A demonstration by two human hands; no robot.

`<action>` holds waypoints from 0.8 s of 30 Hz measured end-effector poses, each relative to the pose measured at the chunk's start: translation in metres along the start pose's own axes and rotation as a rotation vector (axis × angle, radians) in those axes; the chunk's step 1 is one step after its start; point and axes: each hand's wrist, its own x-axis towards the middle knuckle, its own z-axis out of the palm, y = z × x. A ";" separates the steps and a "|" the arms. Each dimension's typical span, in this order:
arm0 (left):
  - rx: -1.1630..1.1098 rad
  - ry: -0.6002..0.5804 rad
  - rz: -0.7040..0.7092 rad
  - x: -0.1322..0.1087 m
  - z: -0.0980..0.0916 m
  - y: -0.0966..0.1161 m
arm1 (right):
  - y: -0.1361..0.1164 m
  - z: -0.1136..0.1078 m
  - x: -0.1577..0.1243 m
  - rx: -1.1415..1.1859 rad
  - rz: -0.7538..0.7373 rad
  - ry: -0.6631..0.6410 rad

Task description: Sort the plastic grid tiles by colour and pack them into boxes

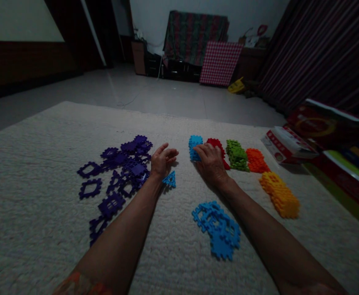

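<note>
Dim room; I sit low over a cream shaggy carpet (44,172).

Left hand (162,160): palm down, fingers loosely spread and slightly bent, holding nothing; it sits at the right edge of a scatter of dark purple plastic interlocking pieces (121,168); the nearest purple pieces are just beside the knuckles. A small light-blue plastic triangle piece (169,179) lies on the carpet just right of this wrist, apart from every pile.

Right hand (210,164): palm down, fingers bent forward so the tips lie on a short stack of light-blue plastic pieces (194,144); touching, yes; whether the fingers pinch a piece or only rest there, I cannot tell, since the back of the hand hides the tips.

Row to the right of that stack, each touching or nearly touching the next: a red plastic stack (216,144), partly behind my right hand; a green plastic stack (237,155); an orange plastic stack (256,160); then, nearer me and further right, a long yellow plastic stack (280,194).

Between my forearms, close to me: a loose flat pile of light-blue plastic interlocking pieces (218,227), well apart from both hands.

Right edge: a red-and-white cardboard box (287,144) off the carpet corner; a larger red box (327,123) behind it. Far wall: a red-and-white checked board (219,63) leaning against furniture draped in plaid cloth (194,37); striped curtain (321,53) on the right.
</note>
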 end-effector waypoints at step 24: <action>0.010 -0.039 0.006 0.004 -0.002 -0.003 | -0.027 -0.062 -0.059 0.524 0.040 -0.322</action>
